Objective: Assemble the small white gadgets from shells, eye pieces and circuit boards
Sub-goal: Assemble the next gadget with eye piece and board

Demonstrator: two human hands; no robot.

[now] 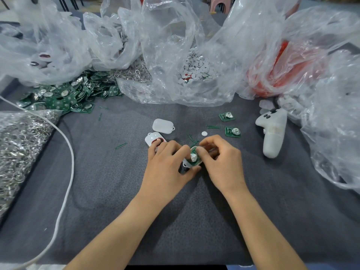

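Board pile (64, 94) lies far left, disc bag (196, 69) behind centre, controller (272, 133) right.

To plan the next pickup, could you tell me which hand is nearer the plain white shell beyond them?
Left. The left hand, holding the gadget, lies just short of the white shell; the right hand, also on the gadget, is farther off to the shell's right.

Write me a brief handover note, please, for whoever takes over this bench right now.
Left hand and right hand both grip one shell with a board in it; the right thumb is on the board.
Ahead of the hands: blank shell, shell with eye piece, two spare boards, a disc. Board pile far left.
Done: board in shell. Left: close this gadget, then build more.
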